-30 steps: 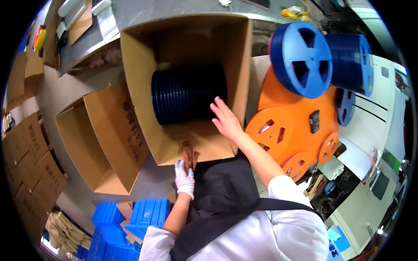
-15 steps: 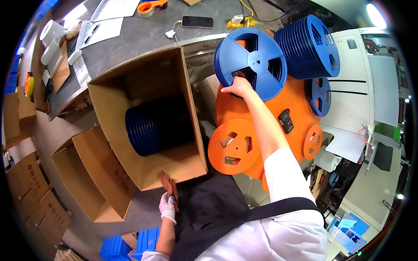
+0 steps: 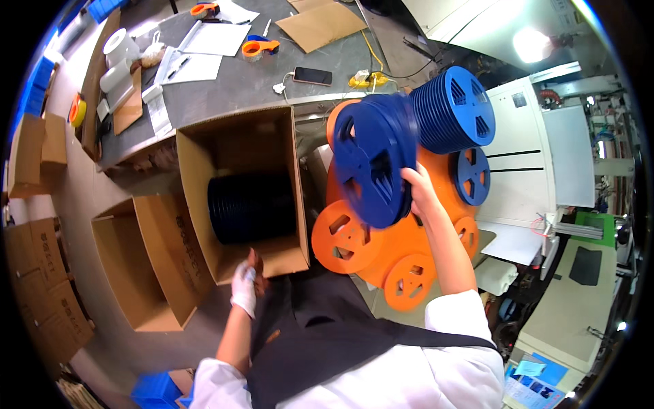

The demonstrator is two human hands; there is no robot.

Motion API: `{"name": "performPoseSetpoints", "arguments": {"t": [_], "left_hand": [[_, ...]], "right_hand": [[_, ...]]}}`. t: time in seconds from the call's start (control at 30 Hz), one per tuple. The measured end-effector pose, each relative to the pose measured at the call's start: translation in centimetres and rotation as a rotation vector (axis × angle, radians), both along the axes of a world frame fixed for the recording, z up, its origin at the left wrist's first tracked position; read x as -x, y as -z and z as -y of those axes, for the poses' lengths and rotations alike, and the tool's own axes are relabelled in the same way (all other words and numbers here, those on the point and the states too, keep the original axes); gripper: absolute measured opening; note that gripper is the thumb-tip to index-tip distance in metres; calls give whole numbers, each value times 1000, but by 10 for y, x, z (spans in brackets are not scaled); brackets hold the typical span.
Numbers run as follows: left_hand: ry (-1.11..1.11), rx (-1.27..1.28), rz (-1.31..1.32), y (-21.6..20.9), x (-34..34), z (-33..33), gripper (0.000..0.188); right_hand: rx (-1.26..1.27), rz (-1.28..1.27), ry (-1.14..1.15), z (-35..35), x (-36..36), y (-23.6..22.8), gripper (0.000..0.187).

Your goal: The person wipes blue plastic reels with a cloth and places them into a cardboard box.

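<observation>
My right hand (image 3: 422,191), bare, grips the right rim of a stack of blue plastic reels (image 3: 371,160). The stack is tilted and slightly blurred, above a large orange disc-shaped surface (image 3: 381,255). My left hand (image 3: 244,290) wears a white glove and is near the front edge of an open cardboard box (image 3: 197,184). Something brown shows at its fingers; whether this is the glove's coating or a held piece I cannot tell. More dark blue reels (image 3: 248,208) lie side by side on edge inside the box.
Another blue reel stack (image 3: 449,112) stands behind the held one, near a single blue reel (image 3: 471,176). Orange reels (image 3: 344,237) surround the orange surface. A second open carton (image 3: 129,266) is left. The grey table (image 3: 231,88) carries a phone (image 3: 313,76) and tape (image 3: 255,48).
My right hand has moved from the reel stack's hub area to its right rim, and the stack has come nearer and tilted. My left hand has moved slightly left and up. The view has shifted.
</observation>
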State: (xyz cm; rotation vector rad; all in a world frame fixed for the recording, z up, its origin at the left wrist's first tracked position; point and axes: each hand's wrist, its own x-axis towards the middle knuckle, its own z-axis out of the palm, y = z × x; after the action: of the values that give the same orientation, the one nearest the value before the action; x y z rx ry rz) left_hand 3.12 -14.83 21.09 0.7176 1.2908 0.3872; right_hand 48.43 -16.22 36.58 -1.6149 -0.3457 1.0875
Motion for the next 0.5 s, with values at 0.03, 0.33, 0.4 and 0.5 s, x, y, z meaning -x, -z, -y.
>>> {"name": "performPoseSetpoints", "arguments": {"t": [0.03, 0.33, 0.4, 0.5], "left_hand": [[-106, 3, 224, -1, -3, -11, 33], [280, -1275, -182, -160, -48, -119, 35], [570, -1470, -396, -188, -52, -125, 42], [850, -1464, -260, -218, -87, -96, 48]], "right_hand": [[-89, -147, 60, 13, 11, -22, 20], [-819, -962, 92, 92, 146, -54, 34], [-867, -961, 81, 89, 169, -59, 35], [-914, -984, 15, 76, 193, -67, 35]]}}
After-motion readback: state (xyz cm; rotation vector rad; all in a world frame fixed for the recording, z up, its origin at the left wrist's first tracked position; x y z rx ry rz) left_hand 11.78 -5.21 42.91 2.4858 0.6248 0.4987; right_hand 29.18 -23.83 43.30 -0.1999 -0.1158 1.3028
